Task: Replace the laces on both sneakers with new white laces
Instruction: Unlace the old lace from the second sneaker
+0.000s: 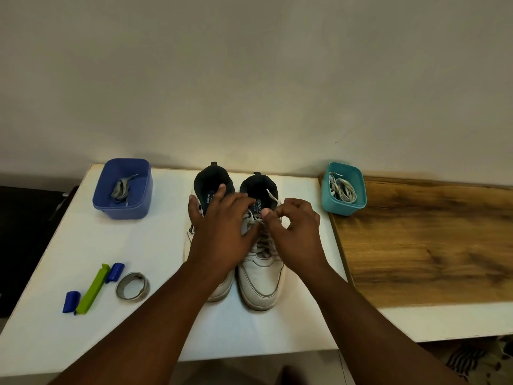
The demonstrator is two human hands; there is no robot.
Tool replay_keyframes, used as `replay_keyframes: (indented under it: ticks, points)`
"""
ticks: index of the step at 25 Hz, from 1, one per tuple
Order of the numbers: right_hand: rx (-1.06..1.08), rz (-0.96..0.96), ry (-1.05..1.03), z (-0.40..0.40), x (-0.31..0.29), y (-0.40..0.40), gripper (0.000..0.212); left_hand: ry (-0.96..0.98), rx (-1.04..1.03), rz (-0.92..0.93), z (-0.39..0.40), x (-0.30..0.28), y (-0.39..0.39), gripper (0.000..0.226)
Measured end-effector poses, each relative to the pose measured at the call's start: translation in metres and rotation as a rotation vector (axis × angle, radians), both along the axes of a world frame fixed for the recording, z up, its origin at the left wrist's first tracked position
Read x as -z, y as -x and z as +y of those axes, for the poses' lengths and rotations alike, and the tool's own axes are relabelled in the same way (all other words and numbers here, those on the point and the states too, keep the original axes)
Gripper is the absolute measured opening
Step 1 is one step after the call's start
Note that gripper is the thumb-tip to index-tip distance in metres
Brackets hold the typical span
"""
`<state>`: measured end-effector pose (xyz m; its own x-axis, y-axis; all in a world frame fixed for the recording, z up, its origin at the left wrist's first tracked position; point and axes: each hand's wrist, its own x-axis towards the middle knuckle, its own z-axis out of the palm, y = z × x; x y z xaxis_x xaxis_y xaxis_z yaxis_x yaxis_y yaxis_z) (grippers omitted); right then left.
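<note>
Unlacing the right sneaker [261,273]: draw the lace [273,198] out one eyelet at a time and keep the shoe braced. Right hand [294,232] pinches the lace near the top eyelets, its free end sticking up just beyond the fingertips. Left hand [222,226] lies spread across the left sneaker [205,184], fingers reaching the right tongue, probably touching. Left sneaker looks unlaced, partly hidden.

"952" partly legible on left sneaker's tongue label [208,200]; right sneaker's tongue label [257,209] print unreadable
</note>
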<state>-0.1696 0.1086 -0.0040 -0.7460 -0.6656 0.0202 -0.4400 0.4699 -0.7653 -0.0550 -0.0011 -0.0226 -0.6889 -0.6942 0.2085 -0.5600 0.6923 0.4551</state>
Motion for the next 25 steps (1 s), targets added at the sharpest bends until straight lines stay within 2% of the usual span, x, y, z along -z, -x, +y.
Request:
replay_keyframes:
  ticks: [2, 4, 7, 9, 10, 11, 15, 18, 20, 23, 25]
  points:
    - [-0.058, 0.086, -0.06, 0.0, 0.002, -0.003, 0.012, -0.011, -0.001, 0.01, 0.0, 0.0, 0.0, 0.048]
    - [-0.02, 0.039, 0.067, -0.003, 0.002, -0.004, 0.007, -0.002, 0.004, 0.012, -0.001, -0.001, -0.001, 0.046]
    - [0.316, -0.155, 0.253, -0.006, 0.009, 0.009, 0.01, -0.012, 0.0, 0.007, -0.002, -0.004, -0.004, 0.046]
    - [0.528, -0.29, 0.256, -0.003, 0.013, 0.015, 0.012, -0.023, -0.003, 0.009, -0.002, -0.006, -0.005, 0.045]
    - [0.559, -0.32, 0.247, -0.002, 0.015, 0.016, 0.01, -0.022, 0.0, 0.003, -0.002, -0.006, -0.005, 0.045]
    - [0.52, -0.299, 0.235, -0.001, 0.015, 0.014, 0.012, -0.018, 0.005, -0.004, -0.001, -0.007, -0.005, 0.045]
    - [0.09, 0.074, 0.093, -0.002, 0.018, 0.001, 0.036, -0.005, 0.03, -0.029, 0.002, -0.007, -0.005, 0.039]
    - [0.083, 0.006, 0.062, 0.0, 0.019, 0.002, 0.038, -0.002, 0.041, 0.01, 0.004, -0.007, -0.003, 0.018]
    - [0.037, 0.025, 0.061, 0.004, 0.018, 0.005, 0.045, -0.032, 0.025, 0.071, 0.006, -0.006, 0.0, 0.012]
    - [-0.005, 0.149, -0.014, 0.007, 0.014, 0.006, 0.048, -0.083, -0.036, 0.181, 0.006, -0.007, 0.002, 0.012]
    - [0.017, 0.202, -0.076, 0.007, 0.012, 0.002, 0.046, -0.074, -0.103, 0.173, 0.004, -0.008, -0.002, 0.019]
